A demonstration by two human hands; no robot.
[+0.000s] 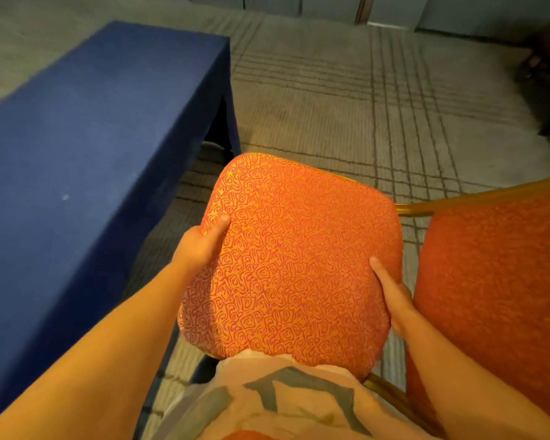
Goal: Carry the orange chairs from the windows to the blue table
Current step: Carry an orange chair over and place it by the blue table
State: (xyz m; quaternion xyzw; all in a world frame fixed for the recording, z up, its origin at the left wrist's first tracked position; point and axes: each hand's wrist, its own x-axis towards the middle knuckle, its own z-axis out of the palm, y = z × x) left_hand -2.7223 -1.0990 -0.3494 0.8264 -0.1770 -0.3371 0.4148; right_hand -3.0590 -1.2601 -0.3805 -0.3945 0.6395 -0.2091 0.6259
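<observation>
Both hands are on the orange chair (pixel 286 258). The left hand (pixel 200 242) and right hand (pixel 394 300) hold its patterned pad by opposite edges, thumbs on the face, fingers wrapped behind. The chair is up against the person's body, just beside the blue table (pixel 77 138). This looks like the delivery leg. Next, lower it squarely by the table, clear of the orange cushion (pixel 496 281) at right.

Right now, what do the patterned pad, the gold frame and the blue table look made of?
Patterned pad: woven upholstery fabric, orange swirl pattern, slight sheen; rounded edges suggest padding.
Gold frame: probably painted metal tube, smooth and glossy.
Blue table: covered in matte blue cloth, fuzzy texture; what lies beneath is hidden.
</observation>
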